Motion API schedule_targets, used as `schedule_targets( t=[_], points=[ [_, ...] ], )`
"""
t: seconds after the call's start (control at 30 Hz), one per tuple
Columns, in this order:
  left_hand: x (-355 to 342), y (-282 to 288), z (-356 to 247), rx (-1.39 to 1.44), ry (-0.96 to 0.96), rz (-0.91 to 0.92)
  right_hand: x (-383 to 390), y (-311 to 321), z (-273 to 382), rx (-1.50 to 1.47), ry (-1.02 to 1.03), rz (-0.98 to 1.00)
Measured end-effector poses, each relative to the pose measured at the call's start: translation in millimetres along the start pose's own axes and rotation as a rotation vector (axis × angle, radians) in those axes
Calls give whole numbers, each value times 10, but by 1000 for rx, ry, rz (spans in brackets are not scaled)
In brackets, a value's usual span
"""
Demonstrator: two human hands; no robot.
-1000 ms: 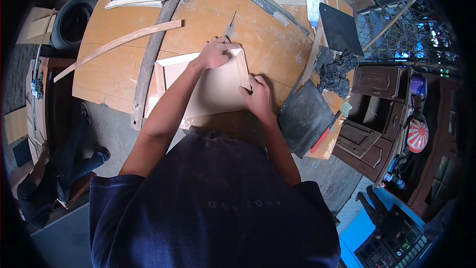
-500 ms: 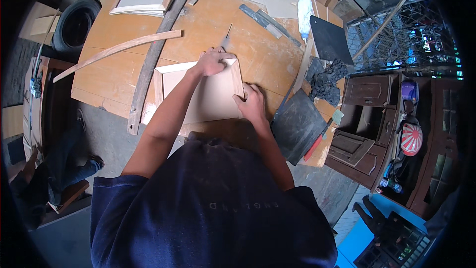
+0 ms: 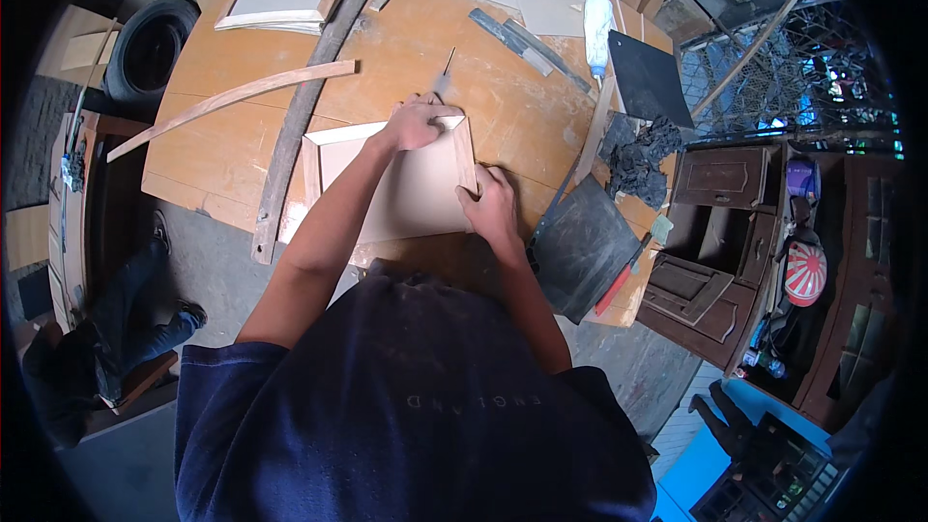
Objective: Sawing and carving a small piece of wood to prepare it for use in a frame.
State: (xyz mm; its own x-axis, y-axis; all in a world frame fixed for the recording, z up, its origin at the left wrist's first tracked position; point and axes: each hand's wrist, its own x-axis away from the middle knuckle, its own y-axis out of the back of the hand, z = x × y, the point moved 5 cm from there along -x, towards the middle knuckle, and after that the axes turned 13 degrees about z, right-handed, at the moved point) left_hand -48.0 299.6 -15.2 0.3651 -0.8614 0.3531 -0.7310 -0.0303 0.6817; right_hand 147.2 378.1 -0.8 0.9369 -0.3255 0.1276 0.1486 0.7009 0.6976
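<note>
On my feed, faint lettering (image 3: 414, 401) crosses the navy T-shirt (image 3: 416, 348), and a pale, mitred wooden frame (image 3: 464, 157) lies on the table (image 3: 536, 121), left hand (image 3: 416, 125) curled over its far corner, right hand (image 3: 495, 201) pinching its right side.

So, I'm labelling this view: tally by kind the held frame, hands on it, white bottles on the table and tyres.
Pale wooden frame: 1
Bare left hand and bare right hand: 2
White bottle with blue tip: 1
Black rubber tyre: 1
Total: 5

Framed panel (image 3: 423, 184) partly out of sight behind the left forearm (image 3: 338, 203), nearby thin-tipped object (image 3: 442, 83) too blurry for identification.
</note>
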Motion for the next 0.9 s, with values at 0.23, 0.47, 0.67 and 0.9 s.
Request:
schedule_targets(
  t=[0.23, 0.47, 0.67, 0.9],
  points=[
    [-12, -24, 39, 7, -7, -7, -14, -6, 9, 1, -12, 24],
    [-5, -28, 19, -3, -7, -7, -28, -9, -10, -1, -21, 50],
    [-10, 4, 0, -19, -15, -31, -36, -2, -15, 6, 67, -37],
    [-23, -19, -4, -7, 32, 44, -23, -13, -17, 8, 68, -21]
  ],
)
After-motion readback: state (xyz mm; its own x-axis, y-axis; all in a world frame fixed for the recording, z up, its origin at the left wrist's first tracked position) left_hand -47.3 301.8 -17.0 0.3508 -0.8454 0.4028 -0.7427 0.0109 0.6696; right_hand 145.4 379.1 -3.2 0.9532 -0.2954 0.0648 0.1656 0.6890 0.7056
